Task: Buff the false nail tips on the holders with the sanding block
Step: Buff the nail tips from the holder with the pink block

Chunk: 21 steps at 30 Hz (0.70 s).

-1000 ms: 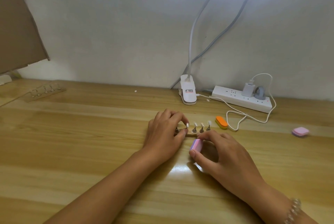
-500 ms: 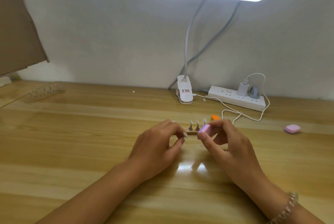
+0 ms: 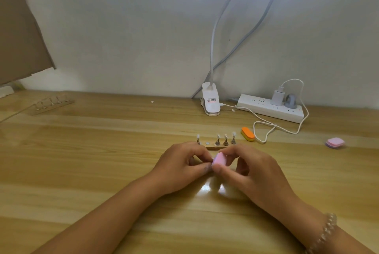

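Observation:
A strip [image 3: 213, 148] on the wooden table carries several small holders with clear nail tips [image 3: 225, 139], and one spot on it [image 3: 207, 143] stands bare. Just in front of the strip, my left hand [image 3: 182, 166] pinches a small holder between thumb and fingertips; the holder itself is almost hidden. My right hand [image 3: 248, 169] grips a pink sanding block [image 3: 219, 159] and holds it against the left fingertips. Both hands hover a little above the table.
An orange sanding block [image 3: 247, 134] lies right of the strip, beside a white cable [image 3: 266, 128]. Another pink block [image 3: 335, 143] sits far right. A power strip [image 3: 270, 108] and lamp clip [image 3: 211, 102] stand by the wall. A second holder strip [image 3: 51, 103] lies far left.
My left hand has come back from the strip with a holder pinched in it. The right hand has brought the pink block across to meet the left fingertips.

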Tool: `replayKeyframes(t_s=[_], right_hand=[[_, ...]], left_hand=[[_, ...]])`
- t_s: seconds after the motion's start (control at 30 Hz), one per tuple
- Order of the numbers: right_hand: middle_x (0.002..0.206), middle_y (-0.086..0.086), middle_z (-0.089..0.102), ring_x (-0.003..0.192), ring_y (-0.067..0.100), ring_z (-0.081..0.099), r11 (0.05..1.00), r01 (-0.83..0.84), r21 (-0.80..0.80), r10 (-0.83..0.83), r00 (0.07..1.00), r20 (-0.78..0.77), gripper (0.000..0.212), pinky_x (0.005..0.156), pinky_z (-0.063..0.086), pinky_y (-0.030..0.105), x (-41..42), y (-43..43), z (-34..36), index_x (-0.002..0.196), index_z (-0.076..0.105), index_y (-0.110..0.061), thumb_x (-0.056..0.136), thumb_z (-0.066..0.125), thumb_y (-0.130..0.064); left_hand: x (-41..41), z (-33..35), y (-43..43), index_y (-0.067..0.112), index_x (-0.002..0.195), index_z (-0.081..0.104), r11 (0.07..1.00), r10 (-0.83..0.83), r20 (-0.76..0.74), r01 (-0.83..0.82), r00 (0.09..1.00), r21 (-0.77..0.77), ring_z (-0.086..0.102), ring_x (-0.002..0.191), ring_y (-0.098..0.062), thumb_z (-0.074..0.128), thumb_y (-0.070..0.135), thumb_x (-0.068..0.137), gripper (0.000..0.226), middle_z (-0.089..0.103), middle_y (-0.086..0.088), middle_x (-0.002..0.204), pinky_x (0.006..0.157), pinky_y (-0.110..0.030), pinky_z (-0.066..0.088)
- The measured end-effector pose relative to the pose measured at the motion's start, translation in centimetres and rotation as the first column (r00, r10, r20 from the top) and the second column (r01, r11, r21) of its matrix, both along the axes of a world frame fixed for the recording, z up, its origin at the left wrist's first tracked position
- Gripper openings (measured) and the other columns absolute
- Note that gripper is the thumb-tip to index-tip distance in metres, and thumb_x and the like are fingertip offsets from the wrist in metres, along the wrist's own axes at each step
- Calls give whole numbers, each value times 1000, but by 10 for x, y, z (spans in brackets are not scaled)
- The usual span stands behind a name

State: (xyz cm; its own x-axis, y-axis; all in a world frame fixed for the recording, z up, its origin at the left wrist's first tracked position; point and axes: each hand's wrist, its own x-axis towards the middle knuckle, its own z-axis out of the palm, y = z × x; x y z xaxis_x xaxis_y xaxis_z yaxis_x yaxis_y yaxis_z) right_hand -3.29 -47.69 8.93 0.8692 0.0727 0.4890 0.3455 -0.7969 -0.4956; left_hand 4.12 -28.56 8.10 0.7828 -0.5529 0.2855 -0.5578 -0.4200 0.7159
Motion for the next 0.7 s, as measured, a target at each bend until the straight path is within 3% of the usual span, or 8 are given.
replayKeyframes(t_s=[0.07,0.2,0.3,0.37,0.47,0.6,0.7], right_hand=[[81,-18,63,64,7,55,998,65,13,-65,998,1,34,61,46,29,3,-4,0,89,65,-32,78,57,-63],[85,-19,61,62,8,55,998,-23,-53,23,1000,0,35,58,48,32,-4,4,-1,92,63,-34,79,56,-66],[82,-17,63,62,8,54,998,65,8,-65,998,-19,34,61,49,35,0,-1,1,89,63,-32,78,61,-64],[82,-17,61,60,5,49,993,100,-56,-99,995,6,35,59,47,34,-1,1,0,89,62,-31,79,58,-64],[83,-20,59,56,2,47,988,27,-155,-23,999,28,40,52,45,28,-7,7,0,93,60,-33,77,54,-69],[81,-21,64,61,0,52,995,102,13,-102,994,-36,32,58,39,26,1,-1,2,88,61,-34,77,63,-63],[83,-21,61,56,-3,47,991,55,-120,-53,998,17,34,54,44,26,-4,6,-1,91,59,-34,78,59,-65]], left_hand=[[0,1,0,44,75,66,1000,-4,-9,4,1000,-5,51,58,7,79,24,85,25,59,31,74,58,-9,35],[1,0,1,37,78,70,1000,-4,-13,4,1000,10,50,58,4,77,18,85,21,59,24,75,60,-14,34],[0,2,-1,47,75,65,1000,5,1,-5,1000,19,51,59,7,77,26,85,26,59,31,75,59,-10,33],[0,2,-1,46,75,65,1000,3,-3,-2,1000,23,51,59,6,77,27,86,25,58,32,76,59,-11,33],[1,0,1,39,82,71,1000,-10,-11,11,1000,27,49,60,4,74,21,87,19,60,25,78,61,-16,34],[1,1,0,38,87,73,999,3,21,-4,1000,44,51,65,5,74,29,88,8,59,21,80,63,-16,34],[1,-1,1,34,91,75,998,-7,19,6,1000,55,49,64,1,73,26,89,9,58,20,81,64,-24,36]])
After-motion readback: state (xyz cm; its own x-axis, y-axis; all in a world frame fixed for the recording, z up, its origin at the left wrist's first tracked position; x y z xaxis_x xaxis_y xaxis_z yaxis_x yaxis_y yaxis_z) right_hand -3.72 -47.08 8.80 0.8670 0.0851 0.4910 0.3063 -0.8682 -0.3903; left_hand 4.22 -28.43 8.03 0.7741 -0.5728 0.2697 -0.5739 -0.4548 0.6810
